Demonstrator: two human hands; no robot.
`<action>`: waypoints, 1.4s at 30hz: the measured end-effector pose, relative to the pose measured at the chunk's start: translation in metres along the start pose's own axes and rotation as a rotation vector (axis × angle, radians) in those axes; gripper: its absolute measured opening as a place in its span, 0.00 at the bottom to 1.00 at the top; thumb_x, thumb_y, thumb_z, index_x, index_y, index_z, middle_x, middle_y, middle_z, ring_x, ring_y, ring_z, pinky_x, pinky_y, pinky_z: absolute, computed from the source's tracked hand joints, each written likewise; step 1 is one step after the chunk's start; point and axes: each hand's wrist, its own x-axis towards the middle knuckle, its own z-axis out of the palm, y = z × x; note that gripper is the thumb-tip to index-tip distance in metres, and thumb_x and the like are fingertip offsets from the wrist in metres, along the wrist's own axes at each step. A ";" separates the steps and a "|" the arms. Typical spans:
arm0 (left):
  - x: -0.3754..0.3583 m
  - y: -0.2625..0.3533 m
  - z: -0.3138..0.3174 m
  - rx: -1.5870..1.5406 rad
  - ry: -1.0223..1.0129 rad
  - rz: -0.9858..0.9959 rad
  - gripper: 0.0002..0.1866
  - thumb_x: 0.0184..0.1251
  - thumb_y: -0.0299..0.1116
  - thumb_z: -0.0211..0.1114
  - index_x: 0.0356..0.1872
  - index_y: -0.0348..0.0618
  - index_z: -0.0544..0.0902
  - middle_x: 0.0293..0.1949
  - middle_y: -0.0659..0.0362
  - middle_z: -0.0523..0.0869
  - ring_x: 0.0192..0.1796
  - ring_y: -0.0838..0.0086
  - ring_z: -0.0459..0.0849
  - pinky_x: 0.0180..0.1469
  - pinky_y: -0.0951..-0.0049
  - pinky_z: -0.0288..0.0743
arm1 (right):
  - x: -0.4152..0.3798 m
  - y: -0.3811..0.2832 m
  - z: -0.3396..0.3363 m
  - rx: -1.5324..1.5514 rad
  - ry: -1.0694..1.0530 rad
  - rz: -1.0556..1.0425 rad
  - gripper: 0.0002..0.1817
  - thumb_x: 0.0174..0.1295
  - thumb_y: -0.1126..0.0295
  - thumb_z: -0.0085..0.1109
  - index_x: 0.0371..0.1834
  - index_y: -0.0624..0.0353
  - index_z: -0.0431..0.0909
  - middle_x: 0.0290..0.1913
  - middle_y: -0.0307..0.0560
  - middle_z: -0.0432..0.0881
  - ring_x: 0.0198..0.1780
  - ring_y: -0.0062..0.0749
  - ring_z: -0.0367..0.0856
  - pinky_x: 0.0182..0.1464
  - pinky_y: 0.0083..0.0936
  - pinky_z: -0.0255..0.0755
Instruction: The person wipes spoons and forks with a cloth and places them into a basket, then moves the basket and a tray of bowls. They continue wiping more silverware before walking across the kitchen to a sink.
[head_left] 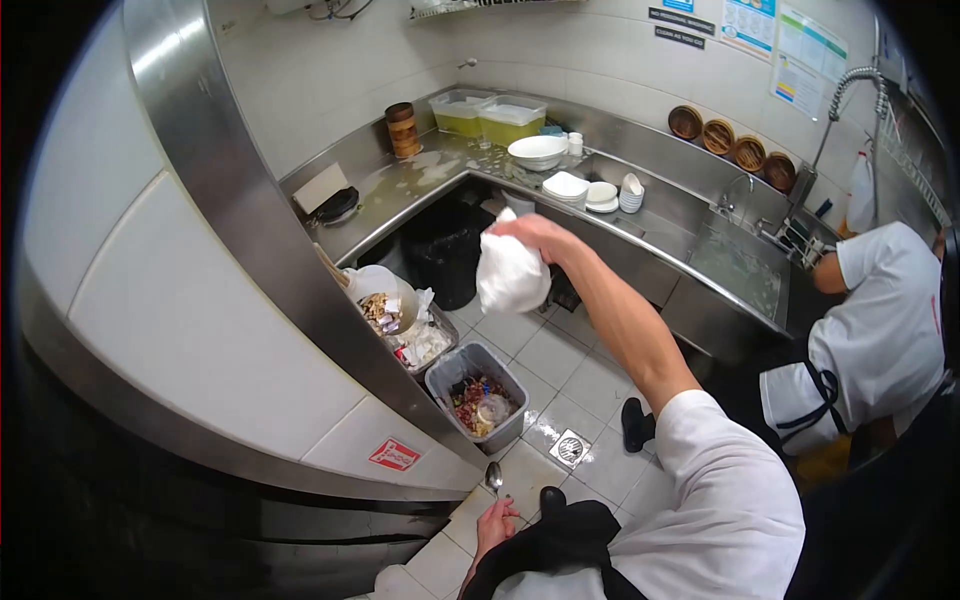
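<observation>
My right hand (540,238) is stretched out at the middle of the view, closed on a bunched white cloth (513,275) that hangs below the fingers. Behind the cloth is a black bin (440,265) under the counter. Low in the view, my left hand (496,522) is closed around the handle of a metal spoon (494,476), its bowl pointing away from me. A grey bin (477,392) with food scraps stands on the floor just beyond the spoon.
Beside the grey bin sits another container of waste (428,345). Bowls (538,152) and stacked dishes (567,187) stand on the steel counter (440,170). A co-worker in a white shirt (880,310) is at the sink (740,270) on the right. A pillar (300,270) rises at left.
</observation>
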 end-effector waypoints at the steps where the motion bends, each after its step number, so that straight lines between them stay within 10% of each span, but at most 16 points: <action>1: 0.003 0.006 0.009 -0.032 -0.015 0.012 0.18 0.79 0.41 0.51 0.55 0.37 0.77 0.31 0.55 0.82 0.16 0.82 0.66 0.17 0.79 0.57 | -0.004 0.009 0.003 0.002 -0.015 0.029 0.17 0.58 0.62 0.68 0.42 0.67 0.84 0.39 0.48 0.87 0.36 0.35 0.87 0.37 0.33 0.81; 8: 0.021 0.040 0.041 -0.127 -0.044 0.219 0.18 0.82 0.40 0.45 0.61 0.39 0.71 0.30 0.55 0.81 0.17 0.81 0.69 0.17 0.79 0.59 | -0.097 0.105 0.002 0.338 -0.204 0.035 0.23 0.62 0.57 0.67 0.54 0.60 0.78 0.46 0.43 0.84 0.45 0.29 0.85 0.47 0.29 0.80; 14: 0.039 0.086 0.060 -0.143 -0.207 0.237 0.14 0.78 0.37 0.51 0.52 0.40 0.76 0.29 0.61 0.78 0.18 0.82 0.70 0.17 0.80 0.58 | -0.231 0.232 0.022 0.724 0.218 0.262 0.24 0.60 0.63 0.70 0.57 0.60 0.74 0.49 0.42 0.82 0.48 0.26 0.82 0.52 0.25 0.77; 18: 0.039 0.096 0.072 0.133 -0.459 0.218 0.16 0.79 0.38 0.50 0.53 0.38 0.78 0.29 0.64 0.80 0.16 0.84 0.68 0.16 0.81 0.57 | -0.332 0.203 0.036 0.217 0.323 -0.012 0.27 0.60 0.68 0.71 0.60 0.62 0.71 0.51 0.42 0.80 0.52 0.23 0.78 0.55 0.24 0.73; 22: 0.019 0.085 0.072 0.167 -0.670 0.169 0.17 0.80 0.38 0.49 0.55 0.37 0.77 0.28 0.63 0.79 0.17 0.85 0.67 0.17 0.83 0.54 | -0.424 0.180 0.062 0.127 0.912 -0.822 0.34 0.67 0.54 0.62 0.70 0.57 0.60 0.65 0.46 0.68 0.66 0.33 0.70 0.65 0.33 0.69; 24: 0.005 0.072 0.064 0.132 -0.755 0.102 0.16 0.79 0.38 0.50 0.55 0.37 0.77 0.28 0.63 0.79 0.19 0.85 0.69 0.17 0.83 0.55 | -0.460 0.208 0.088 0.379 1.024 -0.884 0.38 0.69 0.46 0.54 0.74 0.54 0.52 0.68 0.47 0.64 0.71 0.39 0.65 0.70 0.39 0.64; 27: -0.024 0.052 0.050 0.182 -0.803 -0.003 0.15 0.78 0.38 0.52 0.54 0.38 0.79 0.28 0.65 0.79 0.21 0.87 0.70 0.17 0.83 0.56 | -0.462 0.313 0.170 1.026 0.639 -0.523 0.34 0.73 0.46 0.46 0.75 0.53 0.55 0.72 0.43 0.66 0.69 0.35 0.70 0.72 0.37 0.62; 30: -0.052 0.026 0.035 0.221 -0.766 -0.050 0.14 0.78 0.38 0.54 0.52 0.40 0.81 0.28 0.68 0.80 0.20 0.89 0.69 0.17 0.82 0.57 | -0.467 0.334 0.255 1.341 0.841 -0.480 0.29 0.74 0.51 0.49 0.71 0.59 0.65 0.67 0.45 0.73 0.69 0.33 0.70 0.72 0.35 0.63; 42: -0.211 -0.075 -0.039 1.139 -1.494 -0.123 0.13 0.79 0.38 0.52 0.43 0.42 0.82 0.19 0.67 0.75 0.14 0.85 0.65 0.16 0.81 0.56 | -0.664 0.363 0.404 0.782 1.622 -0.190 0.32 0.61 0.63 0.69 0.66 0.60 0.69 0.56 0.42 0.79 0.56 0.25 0.76 0.60 0.27 0.70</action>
